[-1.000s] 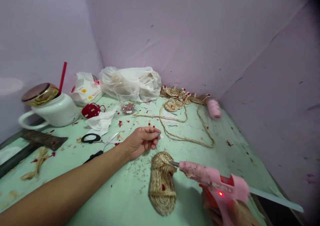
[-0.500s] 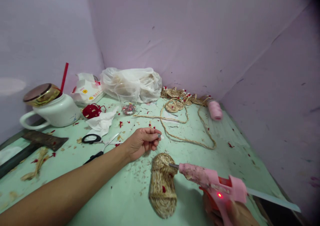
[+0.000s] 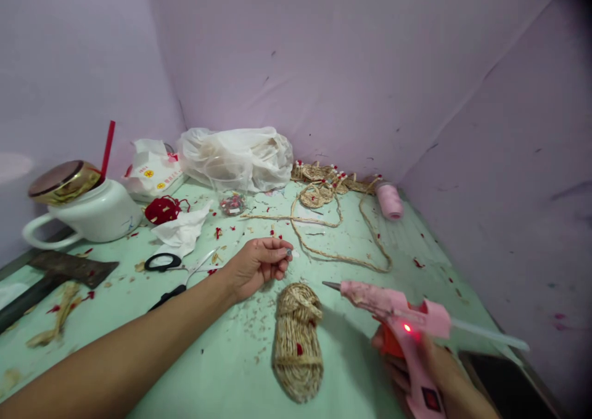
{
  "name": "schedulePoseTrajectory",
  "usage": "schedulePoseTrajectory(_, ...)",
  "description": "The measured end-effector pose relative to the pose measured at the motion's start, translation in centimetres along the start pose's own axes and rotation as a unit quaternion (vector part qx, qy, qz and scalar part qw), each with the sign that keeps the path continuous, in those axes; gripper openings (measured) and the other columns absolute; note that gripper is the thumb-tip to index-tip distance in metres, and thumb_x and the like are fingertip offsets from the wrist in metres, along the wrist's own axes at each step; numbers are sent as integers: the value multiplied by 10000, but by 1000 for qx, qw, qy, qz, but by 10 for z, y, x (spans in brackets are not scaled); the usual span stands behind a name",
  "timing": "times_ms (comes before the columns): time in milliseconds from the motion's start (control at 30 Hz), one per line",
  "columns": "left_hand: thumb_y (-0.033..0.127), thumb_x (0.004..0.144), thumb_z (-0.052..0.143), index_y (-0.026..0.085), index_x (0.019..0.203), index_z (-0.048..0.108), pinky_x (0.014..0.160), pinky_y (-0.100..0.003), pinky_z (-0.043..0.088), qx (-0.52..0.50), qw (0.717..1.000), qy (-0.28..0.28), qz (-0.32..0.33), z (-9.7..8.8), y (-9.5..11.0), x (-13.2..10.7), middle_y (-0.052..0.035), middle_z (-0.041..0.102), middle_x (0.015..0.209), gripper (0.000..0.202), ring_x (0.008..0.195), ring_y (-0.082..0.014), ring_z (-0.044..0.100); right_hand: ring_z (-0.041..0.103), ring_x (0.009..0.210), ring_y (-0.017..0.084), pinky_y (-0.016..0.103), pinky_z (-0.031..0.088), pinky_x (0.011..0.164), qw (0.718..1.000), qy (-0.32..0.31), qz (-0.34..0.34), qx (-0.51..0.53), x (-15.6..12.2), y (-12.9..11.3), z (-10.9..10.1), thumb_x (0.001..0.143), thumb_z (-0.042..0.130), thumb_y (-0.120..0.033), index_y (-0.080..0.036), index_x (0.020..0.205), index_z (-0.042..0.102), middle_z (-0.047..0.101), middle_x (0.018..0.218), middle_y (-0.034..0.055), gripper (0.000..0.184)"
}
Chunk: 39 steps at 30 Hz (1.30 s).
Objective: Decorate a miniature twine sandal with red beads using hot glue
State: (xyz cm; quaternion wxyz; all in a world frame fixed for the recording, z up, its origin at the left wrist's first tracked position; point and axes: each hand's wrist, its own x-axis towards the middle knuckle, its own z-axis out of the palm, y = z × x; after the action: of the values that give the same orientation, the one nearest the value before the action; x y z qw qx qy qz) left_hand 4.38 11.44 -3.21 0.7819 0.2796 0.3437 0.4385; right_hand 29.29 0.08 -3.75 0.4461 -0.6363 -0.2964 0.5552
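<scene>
Left hand (image 3: 259, 266): pinching small grey piece (image 3: 289, 253) | right hand (image 3: 439, 365): gripping pink glue gun (image 3: 386, 302) | braided-straw piece (image 3: 298, 336): toward table's (image 3: 222, 369) near edge, long axis near–far, just nearside of left fingers, closest hand

The pink glue gun (image 3: 393, 308), smudged brown along its barrel, is gripped by the right hand (image 3: 416, 360), its metal nozzle pointing between 9 and 10 o'clock and its red light lit. A pale glue stick (image 3: 490, 334) juts from its rear toward 4 o'clock. The slipper (image 3: 298, 339), of tan braided straw with a red patch, lies on the bench (image 3: 222, 369), its length running from 12 to 6 o'clock; the nozzle tip appears apart from it, toward 1 o'clock. A small greyish piece (image 3: 289, 253), its details unclear, shows at the left hand's (image 3: 261, 265) pinched fingertips.
</scene>
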Motion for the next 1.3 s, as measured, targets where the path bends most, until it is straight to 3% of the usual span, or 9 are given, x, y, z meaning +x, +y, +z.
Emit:
schedulePoseTrajectory(167,58,627,645,82,736,632,405,-164,405,9,1000,6,4,1,1,-1,-35,591,621,113,470,-68,503,409,364,121,226,292,332,997,-46,58,-19,24,-22,25,669,529,-632,-164,630,616,469,443,0,478)
schedulePoseTrajectory(267,66,614,659,85,733,633,406,-164,396,11,1000,7,6,1,0,0,-32,586,612,123,472,-69,500,426,404,132,247,313,402,984,-22,-24,-174,42,-36,35,732,453,-611,-173,532,558,487,455,12,493)
schedulePoseTrajectory(500,166,607,689,126,713,658,432,-188,373,169,985,1,35,11,11,-11,4,565,533,117,442,-74,471,472,454,198,283,257,448,779,122,-133,-600,46,-68,40,786,357,-576,-205,495,585,546,483,73,524)
schedulePoseTrajectory(567,137,607,672,141,677,677,477,-208,380,304,950,5,64,20,20,-21,3,572,514,71,463,-91,480,453,447,180,271,251,438,792,111,-179,-573,33,-68,43,785,398,-541,-213,574,622,525,469,44,450)
schedulePoseTrajectory(667,74,617,636,172,642,704,616,-234,397,483,863,-12,148,36,30,-39,-31,649,653,123,631,-144,553,454,472,146,240,287,442,852,-51,-252,-457,13,-59,53,739,536,-461,-224,705,659,516,500,-2,269)
schedulePoseTrajectory(733,75,643,613,198,669,714,638,-239,387,530,828,-36,181,44,33,-49,-35,658,686,162,669,-164,558,474,509,142,236,311,471,847,-97,-276,-444,6,-51,62,700,605,-388,-230,795,673,551,559,-4,196)
schedulePoseTrajectory(1000,141,689,595,215,693,672,645,-222,393,616,771,-41,155,45,23,-51,-20,650,706,107,684,-160,561,541,618,147,244,346,565,846,-111,-306,-423,12,-38,68,755,567,-295,-232,797,679,665,711,19,135)
schedulePoseTrajectory(1100,176,674,624,202,677,668,641,-218,402,590,799,-25,116,43,23,-45,-18,642,692,51,681,-153,559,523,591,139,243,337,554,851,-97,-316,-408,12,-37,66,729,597,-306,-229,789,672,645,669,8,123)
schedulePoseTrajectory(1300,293,567,751,168,712,683,492,-176,379,299,953,44,-20,45,20,-46,-1,574,587,203,519,-81,472,392,451,74,211,297,463,888,-61,-391,-234,4,-39,69,748,584,-281,-184,863,651,535,559,-35,165)
